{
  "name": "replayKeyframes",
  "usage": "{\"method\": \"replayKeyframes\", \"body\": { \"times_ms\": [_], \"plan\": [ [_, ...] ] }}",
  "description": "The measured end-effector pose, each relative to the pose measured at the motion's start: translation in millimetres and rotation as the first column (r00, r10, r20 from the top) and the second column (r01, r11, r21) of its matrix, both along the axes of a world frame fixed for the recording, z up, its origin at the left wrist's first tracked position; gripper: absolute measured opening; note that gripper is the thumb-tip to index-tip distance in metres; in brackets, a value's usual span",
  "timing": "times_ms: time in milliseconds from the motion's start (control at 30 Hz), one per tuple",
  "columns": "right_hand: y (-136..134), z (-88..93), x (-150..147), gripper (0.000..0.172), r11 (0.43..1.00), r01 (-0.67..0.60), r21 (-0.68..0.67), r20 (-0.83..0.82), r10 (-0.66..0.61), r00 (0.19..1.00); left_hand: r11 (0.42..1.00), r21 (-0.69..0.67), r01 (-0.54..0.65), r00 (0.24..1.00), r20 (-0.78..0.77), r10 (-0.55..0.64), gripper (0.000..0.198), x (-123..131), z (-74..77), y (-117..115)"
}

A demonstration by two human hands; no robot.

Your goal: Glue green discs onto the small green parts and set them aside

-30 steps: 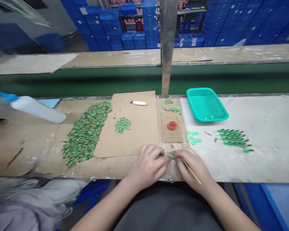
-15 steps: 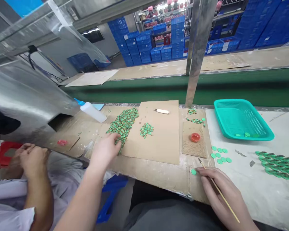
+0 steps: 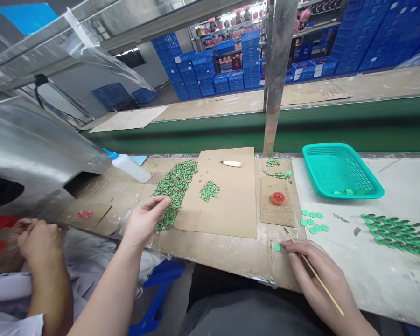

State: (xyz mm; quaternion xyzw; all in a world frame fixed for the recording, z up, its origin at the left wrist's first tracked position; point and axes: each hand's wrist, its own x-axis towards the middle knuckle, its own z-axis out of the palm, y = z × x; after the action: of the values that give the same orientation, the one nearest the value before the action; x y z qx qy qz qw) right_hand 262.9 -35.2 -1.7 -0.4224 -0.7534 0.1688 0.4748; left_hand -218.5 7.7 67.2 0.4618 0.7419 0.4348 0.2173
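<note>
My left hand (image 3: 145,219) is closed in a pinch above the near edge of a large pile of small green and orange pieces (image 3: 177,184); whatever sits between its fingertips is too small to name. A thin wooden-handled brush (image 3: 315,273) lies in my right hand (image 3: 318,266), its dark tip pointing away from me. Beside those fingertips a green disc (image 3: 277,247) rests on the table's front part. Behind it, a red cup (image 3: 277,198) stands on a brown board (image 3: 276,217). Several loose green discs (image 3: 313,223) lie to the right of the board.
A cardboard sheet (image 3: 231,210) bears a small heap of pieces (image 3: 209,191) and a white-handled knife (image 3: 231,164). A teal basket (image 3: 311,170) and rows of topped discs (image 3: 395,233) are on the right. At left are a white bottle (image 3: 131,169) and another person's hands (image 3: 35,235).
My left hand has drawn up and back a little from the pile, its fingertips now pinched together. My right hand keeps its hold on the brush. The whole view has shifted slightly.
</note>
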Motion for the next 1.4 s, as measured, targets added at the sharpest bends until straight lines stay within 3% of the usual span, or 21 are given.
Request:
{"method": "replayKeyframes", "body": {
  "times_ms": [100,233,333,367,433,500,600,700,833,967,1033,1100,1167,1200,1267,1400],
  "plan": [
    [2.1,4.3,-2.0,0.016,1.0,0.011,0.007,-0.025,-0.011,1.0,0.994,0.054,0.096,0.962,0.25,-0.107,0.061,34.0,6.8,1.4],
    [3.7,20.7,-10.4,0.021,1.0,0.006,-0.011,-0.104,-0.007,0.995,0.979,0.105,0.175,0.844,0.496,-0.204,0.073,101.2,12.8,1.5],
    [2.6,44.1,-27.6,0.021,0.978,-0.043,-0.202,-0.245,-0.008,0.97,0.963,0.104,0.247,0.741,0.62,-0.257,0.069,157.7,17.4,-5.3],
    [2.7,52.6,-35.2,0.016,0.944,-0.083,-0.319,-0.317,-0.024,0.948,0.957,0.103,0.271,0.71,0.65,-0.271,0.066,175.3,19.1,-8.9],
    [4.6,67.8,-50.2,0.005,0.814,-0.213,-0.541,-0.499,-0.107,0.86,0.942,0.101,0.321,0.656,0.693,-0.298,0.063,206.0,22.4,-16.6],
    [8.0,78.6,-61.3,0.019,0.69,-0.369,-0.622,-0.656,-0.203,0.727,0.928,0.108,0.356,0.619,0.717,-0.321,0.06,228.5,24.4,-23.1],
    [12.1,86.2,-65.8,0.041,0.612,-0.498,-0.615,-0.764,-0.305,0.569,0.92,0.126,0.372,0.604,0.72,-0.343,0.057,245.7,21.9,-28.6],
    [13.1,87.1,-59.6,0.046,0.567,-0.547,-0.615,-0.782,-0.349,0.517,0.917,0.136,0.375,0.63,0.688,-0.36,0.055,248.2,14.2,-30.6],
    [10.3,84.9,-49.3,0.041,0.513,-0.558,-0.652,-0.754,-0.355,0.553,0.907,0.126,0.401,0.683,0.619,-0.388,0.051,243.3,6.5,-35.3],
    [-1.7,79.1,-37.6,0.029,0.485,-0.52,-0.703,-0.693,-0.303,0.654,0.832,0.121,0.542,0.736,0.409,-0.539,0.034,237.7,2.0,-46.5],
    [-10.4,71.4,-26.2,0.021,0.521,-0.438,-0.732,-0.621,-0.248,0.743,0.805,0.1,0.585,0.725,0.381,-0.574,0.031,234.6,-3.6,-52.0],
    [-18.0,60.1,-9.7,0.009,0.663,-0.293,-0.688,-0.513,-0.16,0.844,0.817,0.062,0.573,0.727,0.422,-0.541,0.037,231.5,-12.1,-54.6],
    [-22.3,47.7,9.8,0.025,0.84,-0.141,-0.524,-0.357,-0.066,0.932,0.856,0.019,0.517,0.749,0.475,-0.463,0.047,229.6,-21.9,-52.8],
    [-22.7,42.2,19.4,0.036,0.899,-0.087,-0.428,-0.272,-0.037,0.961,0.873,-0.001,0.488,0.758,0.497,-0.423,0.052,229.3,-26.6,-50.4],
    [-20.4,34.4,35.4,0.053,0.952,-0.028,-0.304,-0.133,-0.013,0.991,0.89,-0.027,0.455,0.762,0.529,-0.374,0.059,230.5,-34.2,-43.6],
    [-8.8,31.1,50.1,0.07,0.974,-0.028,-0.223,-0.032,0.022,0.999,0.881,-0.049,0.47,0.744,0.559,-0.366,0.064,238.0,-39.8,-30.0]
  ]
}}
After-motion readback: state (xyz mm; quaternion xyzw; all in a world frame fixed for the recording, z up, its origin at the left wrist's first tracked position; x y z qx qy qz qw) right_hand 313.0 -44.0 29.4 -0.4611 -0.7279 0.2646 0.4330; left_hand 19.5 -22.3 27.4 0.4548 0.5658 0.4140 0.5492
